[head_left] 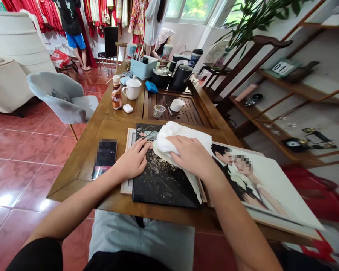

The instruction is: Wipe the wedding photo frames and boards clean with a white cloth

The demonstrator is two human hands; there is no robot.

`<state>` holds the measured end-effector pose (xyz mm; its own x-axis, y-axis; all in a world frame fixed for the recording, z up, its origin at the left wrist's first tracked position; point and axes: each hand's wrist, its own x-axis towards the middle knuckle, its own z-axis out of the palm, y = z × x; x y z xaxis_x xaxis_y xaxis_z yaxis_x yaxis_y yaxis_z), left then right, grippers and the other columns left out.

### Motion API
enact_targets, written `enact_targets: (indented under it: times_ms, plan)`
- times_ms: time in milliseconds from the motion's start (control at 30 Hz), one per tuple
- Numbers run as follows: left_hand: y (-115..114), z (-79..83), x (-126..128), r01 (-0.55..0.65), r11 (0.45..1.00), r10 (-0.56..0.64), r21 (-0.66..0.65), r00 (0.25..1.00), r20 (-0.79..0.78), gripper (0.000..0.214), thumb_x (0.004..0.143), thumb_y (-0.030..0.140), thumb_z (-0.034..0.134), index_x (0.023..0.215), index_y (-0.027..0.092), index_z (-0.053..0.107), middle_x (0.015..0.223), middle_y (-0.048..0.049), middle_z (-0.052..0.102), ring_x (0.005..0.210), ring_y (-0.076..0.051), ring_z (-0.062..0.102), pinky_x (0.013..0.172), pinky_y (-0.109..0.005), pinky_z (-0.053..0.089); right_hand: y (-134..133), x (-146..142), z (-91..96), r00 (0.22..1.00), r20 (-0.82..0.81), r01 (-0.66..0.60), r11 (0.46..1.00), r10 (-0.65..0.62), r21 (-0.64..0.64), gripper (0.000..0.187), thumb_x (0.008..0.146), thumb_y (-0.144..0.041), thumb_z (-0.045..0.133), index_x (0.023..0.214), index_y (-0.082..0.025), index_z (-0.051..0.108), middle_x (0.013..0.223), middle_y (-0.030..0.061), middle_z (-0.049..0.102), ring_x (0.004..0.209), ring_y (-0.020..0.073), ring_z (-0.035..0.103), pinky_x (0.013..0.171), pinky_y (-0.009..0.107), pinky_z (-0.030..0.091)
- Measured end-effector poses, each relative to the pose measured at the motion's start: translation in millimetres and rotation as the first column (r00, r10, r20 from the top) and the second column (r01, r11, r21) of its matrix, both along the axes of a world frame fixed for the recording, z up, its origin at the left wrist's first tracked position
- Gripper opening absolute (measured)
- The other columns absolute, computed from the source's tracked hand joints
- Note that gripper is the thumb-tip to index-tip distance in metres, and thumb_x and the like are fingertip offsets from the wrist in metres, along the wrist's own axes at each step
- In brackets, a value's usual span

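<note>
The panel (169, 190), black with a pale speckled pattern and a figure near its top edge, lies flat at the centre of the frame, on the near part of the table (79, 171). A pale frame (126, 186) lies beneath it and projects along its left side.

Left hand (132, 160): palm down on the upper left of the panel, fingers extended, grasping nothing. Its fingertips are at the left edge of the cloth (171, 131); whether they touch it cannot be told.

Right hand (190, 154): closed over the bunched white cloth, which rests on the upper right of the panel. A loose end hangs toward the panel's lower right corner. The two hands are apart, with the cloth between them.

Adjacent items:
- Photo (285, 177): a couple on a white ground, right of centre, lying at an angle beside the panel.
- Phone (105, 160): left of the panel, screen up.
- Bottle (116, 97), mug (133, 91) with lid, and white case (127, 108): grouped above the phone, upright except the case, which lies flat.
- Tray (194, 114): slatted, upper centre, bearing a clear tub (159, 111) and a white cup (177, 105).
- Kettle (181, 78) and pot (161, 79): black, behind the cup.
</note>
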<state>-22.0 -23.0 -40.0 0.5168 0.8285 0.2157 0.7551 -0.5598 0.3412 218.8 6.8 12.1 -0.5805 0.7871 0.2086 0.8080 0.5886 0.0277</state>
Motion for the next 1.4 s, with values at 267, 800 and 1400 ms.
enact_targets:
  times_ms: [267,800,1400]
  plan:
    - [2.9,-6.6,0.6,0.021,0.999,-0.021,0.036,1.0,0.013,0.054,0.101,0.02,0.034,0.152,0.004,0.038,0.161,-0.0248,0.038,0.158,-0.035,0.024,0.129,-0.053,0.027,13.7,-29.0,-4.7,0.977,-0.123,-0.18,0.983,0.175,-0.03,0.043,0.09,-0.017,0.046,0.131,-0.017,0.059,0.13,0.0139,0.07,0.117,0.0309,0.064,0.099,0.047,0.045]
    - [2.1,-5.2,-0.3,-0.004,1.0,0.003,0.006,1.0,0.027,0.054,0.103,0.022,0.031,0.154,0.005,0.038,0.164,-0.0226,0.036,0.158,-0.033,0.025,0.129,-0.052,0.028,29.4,9.0,-7.4,0.996,-0.044,0.081,0.996,-0.083,-0.048,0.048,0.087,-0.021,0.047,0.134,-0.02,0.06,0.138,0.0112,0.068,0.122,0.0325,0.062,0.098,0.051,0.041]
    - [0.8,-3.1,0.4,0.009,1.0,-0.009,0.018,1.0,0.008,0.054,0.104,0.023,0.032,0.156,0.008,0.035,0.165,-0.0214,0.034,0.16,-0.031,0.021,0.129,-0.052,0.028,-56.8,27.5,-17.1,0.94,-0.251,-0.231,0.972,0.232,0.032,0.047,0.075,-0.01,0.05,0.118,-0.021,0.065,0.123,0.0114,0.073,0.115,0.0288,0.066,0.104,0.05,0.04]
